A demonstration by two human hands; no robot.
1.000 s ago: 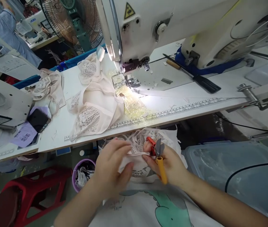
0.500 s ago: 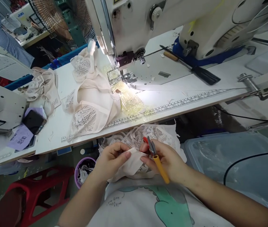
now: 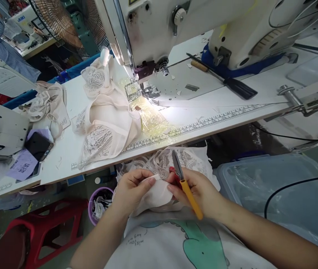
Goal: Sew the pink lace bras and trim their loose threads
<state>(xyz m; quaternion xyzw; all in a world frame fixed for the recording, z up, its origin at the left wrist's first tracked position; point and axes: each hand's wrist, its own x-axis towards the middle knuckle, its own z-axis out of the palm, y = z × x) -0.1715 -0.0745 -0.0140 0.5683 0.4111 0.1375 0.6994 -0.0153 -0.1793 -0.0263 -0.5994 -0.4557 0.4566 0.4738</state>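
Observation:
Over my lap, just below the table edge, lies a pale lace bra (image 3: 155, 196) with a plain cup part facing me. My left hand (image 3: 133, 188) pinches the upper edge of its cloth between thumb and fingers. In my right hand (image 3: 198, 188) is a pair of scissors (image 3: 188, 194), with an orange sleeve on one handle, some red beside it and grey blades pointing up and away. The right thumb and fingertips meet at the cloth's right edge; whether they grip it I cannot tell. More lace (image 3: 187, 157) bunches behind both hands.
A sewing machine (image 3: 159, 30) with its lamp lit stands on the white table, which has a printed ruler (image 3: 192, 127) along its front. Another lace bra (image 3: 108, 127) lies left of the needle. Nearby are a screwdriver (image 3: 226, 78), red stool (image 3: 46, 224), purple bin (image 3: 91, 209) and clear tub (image 3: 260, 179).
The scissors have turned more upright in my right hand, their blades reaching higher. My right fingers have shifted slightly on the cloth edge. The left hand keeps its pinch.

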